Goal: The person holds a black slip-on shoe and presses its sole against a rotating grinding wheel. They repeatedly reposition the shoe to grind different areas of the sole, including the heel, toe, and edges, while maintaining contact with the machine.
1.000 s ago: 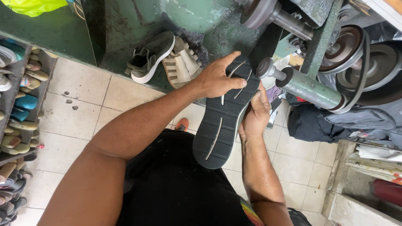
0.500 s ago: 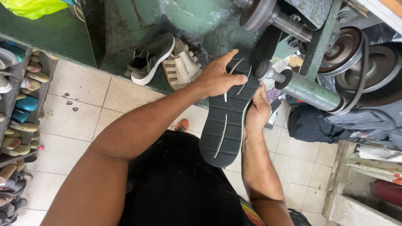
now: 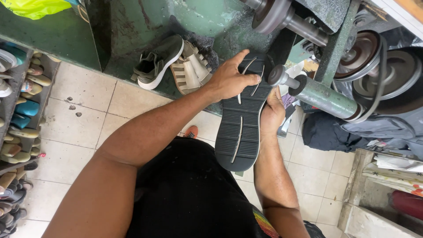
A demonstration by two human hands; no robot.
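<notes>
Black ribbed rubber shoe sole [image 3: 241, 119] is up at the machine, tread side facing the camera, toe end pressed close against the small round grey spindle head [image 3: 278, 75] on the green metal shaft [image 3: 324, 96]. Left hand [image 3: 229, 79] is spread flat over the toe, fingers wrapping its upper edge; right hand [image 3: 272, 112] grips the sole's right edge from behind, thumb side showing. Both hands are clamped on it, nothing loose.

Progress, as a judgement: the toe's right edge sits at the spindle, so the work looks to be at the front of the sole, with the long run down to the heel not yet brought near the wheel. Whether the edge is already trimmed, I cannot tell.

Room is tight up top: the large grey grinding wheel [image 3: 269, 14] hangs just above the toe, and the dark pulley wheels with belt [image 3: 383, 75] turn close on the right. Below, the heel hangs free over the person's black-clothed lap, with open tiled floor [image 3: 83, 110] to the left. An olive sneaker [image 3: 157, 61] and beige strappy sandal [image 3: 189, 68] lie well clear by the green machine base [image 3: 185, 20].
</notes>
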